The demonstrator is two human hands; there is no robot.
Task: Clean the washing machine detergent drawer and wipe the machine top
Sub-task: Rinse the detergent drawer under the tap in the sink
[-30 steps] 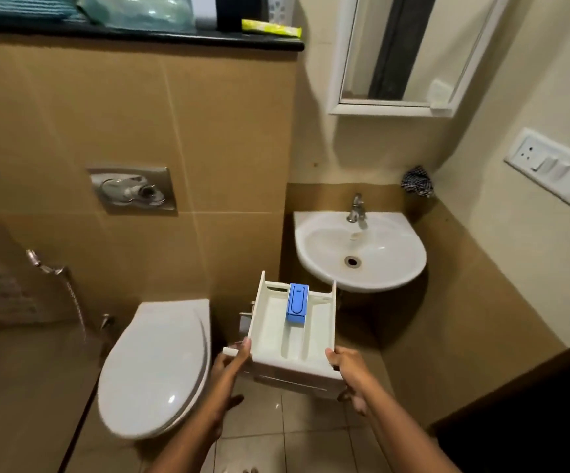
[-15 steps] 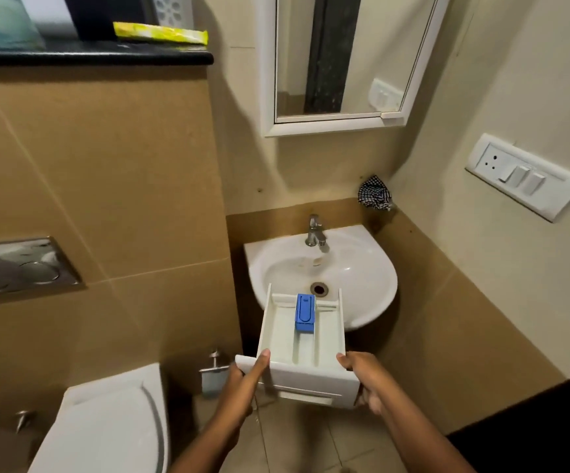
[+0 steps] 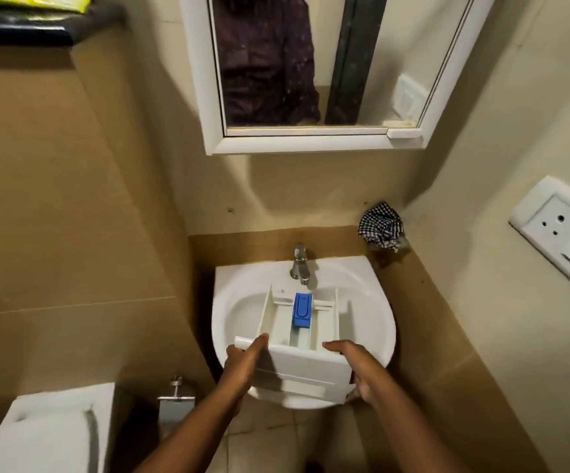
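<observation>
- The left hand (image 3: 244,361) grips the near left corner of the detergent drawer (image 3: 302,339), thumb lying along the top of the front panel and fingers curled under it.
- The right hand (image 3: 355,365) clamps the near right corner the same way; the two hands are apart, one at each end of the panel, equally near to it.
- The drawer lies straight ahead of the hands, its long axis running away from the person, front panel over the near rim of the sink (image 3: 375,302) and open back end over the bowl.
- A blue insert (image 3: 302,310) sits in the middle compartment toward the far end.
- Just beyond the drawer's back edge stands the tap (image 3: 300,264) at the sink's far edge; its spout is the one thing in the way if the drawer goes further in, so lowering it seems safer than pushing.
- A checked cloth (image 3: 381,227) sits on the wall ledge past the sink's far right corner, well out of the way.
</observation>
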